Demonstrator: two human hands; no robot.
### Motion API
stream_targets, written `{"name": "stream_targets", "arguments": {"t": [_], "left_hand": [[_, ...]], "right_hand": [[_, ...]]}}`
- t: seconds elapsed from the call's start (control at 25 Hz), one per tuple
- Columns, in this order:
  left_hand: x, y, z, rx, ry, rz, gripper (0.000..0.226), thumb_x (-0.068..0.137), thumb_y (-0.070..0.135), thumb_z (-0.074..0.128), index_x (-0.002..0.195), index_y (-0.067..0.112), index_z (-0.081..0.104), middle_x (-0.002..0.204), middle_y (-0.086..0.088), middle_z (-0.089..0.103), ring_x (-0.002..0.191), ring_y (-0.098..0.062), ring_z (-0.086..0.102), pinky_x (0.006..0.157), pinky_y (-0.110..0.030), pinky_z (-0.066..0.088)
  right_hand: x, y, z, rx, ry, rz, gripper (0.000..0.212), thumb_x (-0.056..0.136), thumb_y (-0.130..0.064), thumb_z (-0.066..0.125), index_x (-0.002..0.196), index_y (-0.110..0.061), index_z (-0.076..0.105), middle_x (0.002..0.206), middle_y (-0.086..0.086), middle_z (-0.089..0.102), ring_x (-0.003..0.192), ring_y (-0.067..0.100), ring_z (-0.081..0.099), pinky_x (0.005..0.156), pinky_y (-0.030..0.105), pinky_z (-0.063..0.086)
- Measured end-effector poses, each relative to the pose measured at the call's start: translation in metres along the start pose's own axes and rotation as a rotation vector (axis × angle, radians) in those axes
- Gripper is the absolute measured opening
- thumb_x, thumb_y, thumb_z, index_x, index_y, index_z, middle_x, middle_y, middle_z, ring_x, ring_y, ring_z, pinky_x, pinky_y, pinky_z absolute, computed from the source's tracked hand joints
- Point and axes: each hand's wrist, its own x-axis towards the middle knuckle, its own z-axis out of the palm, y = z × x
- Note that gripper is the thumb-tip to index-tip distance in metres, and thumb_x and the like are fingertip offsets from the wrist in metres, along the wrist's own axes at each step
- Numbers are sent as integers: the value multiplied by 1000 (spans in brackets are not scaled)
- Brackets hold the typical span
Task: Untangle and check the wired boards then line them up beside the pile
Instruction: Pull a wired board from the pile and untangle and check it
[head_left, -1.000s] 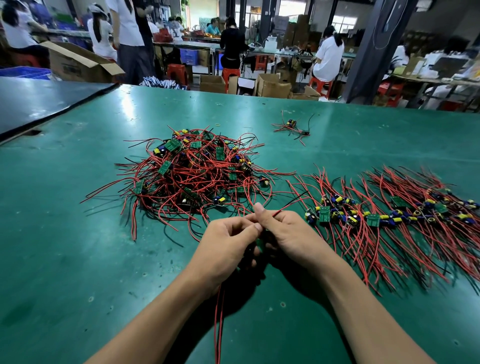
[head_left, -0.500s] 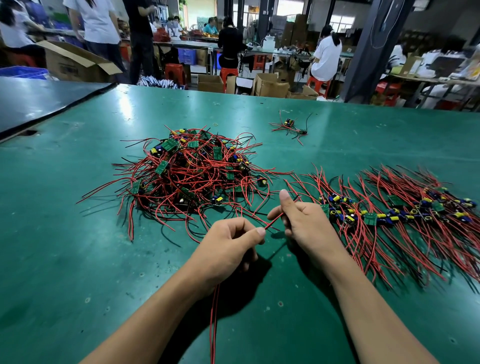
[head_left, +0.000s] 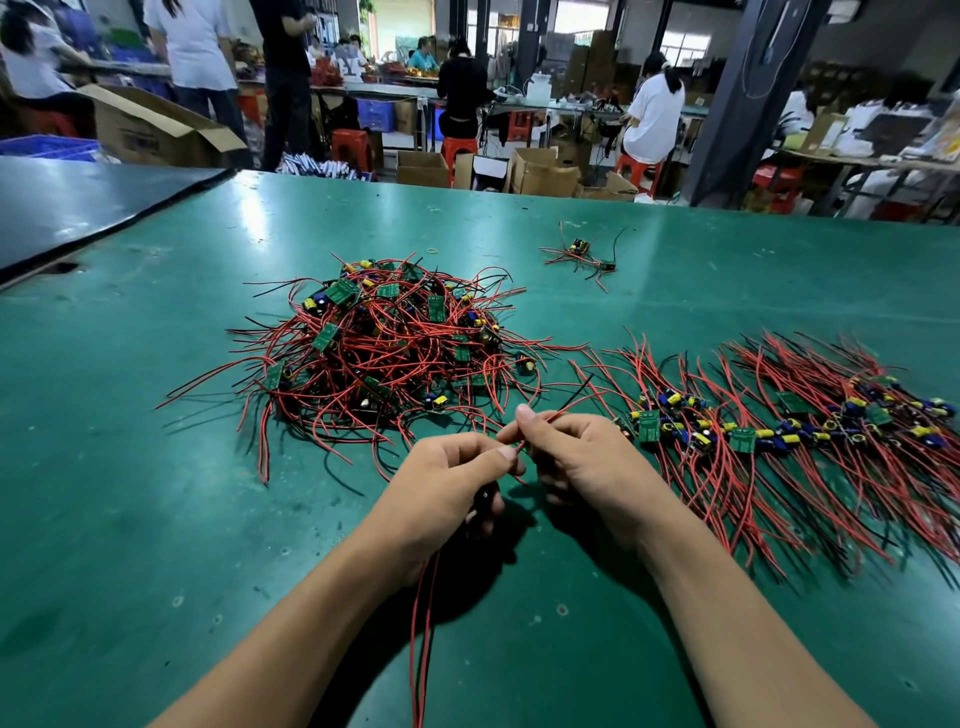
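The table (head_left: 156, 519) is a glossy deep green with pale specks. The pile (head_left: 384, 353) is a tangle of red wire with a few black strands, dotted with green boards (head_left: 341, 292) and yellow and blue parts (head_left: 311, 304). The row (head_left: 779, 436) to its right shows the same red, black, green, yellow and blue. The loose wires (head_left: 423, 649) near the front edge are plain red. Behind, the stools (head_left: 353, 148) are red-orange, the boxes (head_left: 540, 174) brown, a crate (head_left: 47, 148) blue.

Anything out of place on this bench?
One stray: a small clump of wired boards lies alone farther out on the table, apart from both the tangled pile and the lined-up row. A small yellowish ring, maybe a rubber band, lies just beyond the pile. No damage visible.
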Motion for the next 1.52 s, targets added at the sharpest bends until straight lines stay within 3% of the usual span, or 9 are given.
{"name": "stream_targets", "arguments": {"t": [0.2, 0.44, 0.64, 0.8, 1.0, 1.12, 1.2, 1.4, 1.52], "left_hand": [[-1, 1, 2, 70, -30, 34, 20, 94, 20, 61, 77, 10, 59, 49, -2, 55, 38, -12, 43, 40, -18, 34], [-3, 4, 1, 164, -95, 62, 18, 95, 19, 59, 82, 7, 59, 48, 2, 54, 39, -11, 43, 41, -18, 35], [-5, 5, 4, 208, -145, 83, 18, 95, 19, 60, 80, 8, 59, 48, 2, 55, 38, -12, 43, 41, -18, 35], [-3, 4, 4, 192, -125, 85, 18, 95, 17, 59, 79, 8, 60, 47, 2, 54, 36, -11, 43, 40, -16, 33], [-1, 2, 1, 235, -108, 92, 19, 95, 19, 60, 79, 10, 61, 47, 2, 55, 37, -11, 45, 42, -17, 34], [1, 2, -3, 228, -85, 83, 20, 95, 19, 61, 77, 11, 62, 47, 1, 55, 37, -12, 44, 41, -17, 34], [1, 3, -4, 220, -82, 84, 20, 95, 18, 61, 77, 10, 63, 46, 1, 54, 37, -12, 44, 41, -16, 34], [1, 4, -5, 206, -86, 80, 19, 93, 19, 63, 75, 10, 64, 47, -2, 54, 38, -13, 44, 41, -16, 34], [1, 4, -6, 219, -85, 63, 21, 92, 19, 64, 73, 12, 65, 48, -2, 56, 38, -13, 46, 41, -16, 35]], "right_hand": [[2, -2, 2, -144, 152, -121, 42, 92, -49, 65, 78, -12, 79, 66, 4, 54, 62, 18, 45, 56, 27, 33], [5, 1, 1, -219, 314, -206, 42, 90, -51, 67, 69, -16, 77, 49, 0, 32, 48, 12, 26, 45, 23, 20], [9, 3, -8, -153, 423, -222, 49, 75, -67, 66, 68, -20, 76, 55, 12, 31, 51, 21, 26, 50, 31, 19], [12, 5, -13, -119, 422, -182, 55, 78, -69, 63, 69, -16, 77, 53, 3, 37, 43, 17, 28, 49, 29, 22], [9, 4, -20, -494, 560, -344, 42, 92, -46, 68, 63, -16, 74, 40, -13, 47, 44, 2, 40, 51, 16, 32], [6, 2, -24, -544, 536, -295, 43, 94, -48, 63, 66, -18, 75, 42, -10, 42, 42, 5, 34, 48, 20, 28], [6, 1, -23, -440, 491, -200, 48, 96, -51, 57, 70, -16, 76, 53, -2, 43, 45, 12, 32, 50, 28, 28], [9, -8, -21, 386, 283, 105, 56, 103, -48, 46, 70, -6, 63, 51, -4, 40, 33, 5, 25, 32, 15, 20], [9, -3, -23, 184, 296, 74, 61, 102, -51, 47, 59, -12, 67, 51, -4, 38, 34, 7, 25, 35, 16, 21]]}}
